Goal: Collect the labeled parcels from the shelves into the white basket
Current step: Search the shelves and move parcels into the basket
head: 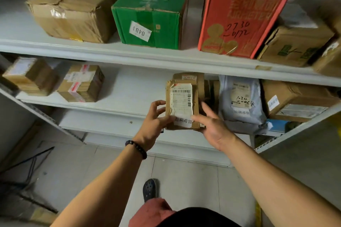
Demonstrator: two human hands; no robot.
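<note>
A small flat brown parcel [181, 104] with a white barcode label stands upright at the front edge of the middle shelf [129, 108]. My left hand [154, 122] grips its lower left edge with curled fingers. My right hand [212, 125] has its thumb across the label's lower right and its fingers behind the parcel's right side. More labeled parcels sit close by: a grey mailer bag [239, 101] to the right and a taped brown box [82, 83] to the left. The white basket is not in view.
The top shelf [147, 55] carries a brown box [77, 9], a green box [151, 14], a tall red box [239, 14] and more cartons at right. Another small box [29, 76] sits far left on the middle shelf. Below is tiled floor with my foot [150, 190].
</note>
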